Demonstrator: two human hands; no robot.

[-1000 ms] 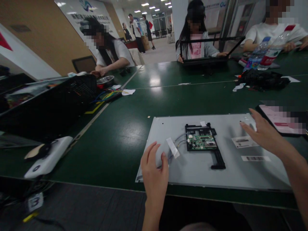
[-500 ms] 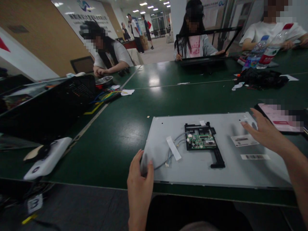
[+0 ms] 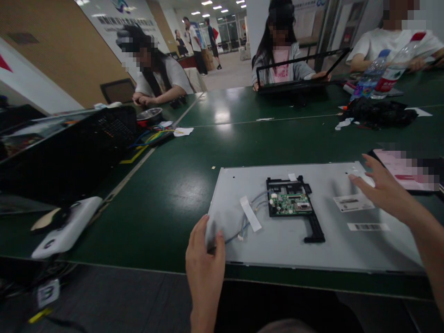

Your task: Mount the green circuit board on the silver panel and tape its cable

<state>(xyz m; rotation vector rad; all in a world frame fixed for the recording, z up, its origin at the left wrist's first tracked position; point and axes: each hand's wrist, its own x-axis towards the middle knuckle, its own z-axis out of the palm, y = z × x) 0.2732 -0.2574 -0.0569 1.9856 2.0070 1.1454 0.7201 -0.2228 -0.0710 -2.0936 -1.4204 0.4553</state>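
Observation:
A flat grey display panel [image 3: 239,185] lies back side up near the table's front edge. On its middle is a green circuit board [image 3: 291,203] in a black plastic bracket [image 3: 315,226]. Thin grey cables run left from the board, under a strip of white tape [image 3: 250,213]. My left hand [image 3: 206,263] is at the panel's left edge, thumb and fingers apart; whether it touches the edge, I cannot tell. Over the panel's right side my right hand [image 3: 385,189] has its fingers spread, holding nothing. White labels [image 3: 354,202] show below that hand.
A phone [image 3: 405,169] lies beyond the right hand. Further back are two bottles [image 3: 388,76] and a black plastic bag [image 3: 381,113]. On the left stand a large black panel [image 3: 69,157] and a white device [image 3: 69,226]. Across the table, a person holds a black frame [image 3: 301,60].
My left hand has shifted slightly right along the panel's lower left edge. The right hand stays almost where it was, and the panel has not visibly moved.

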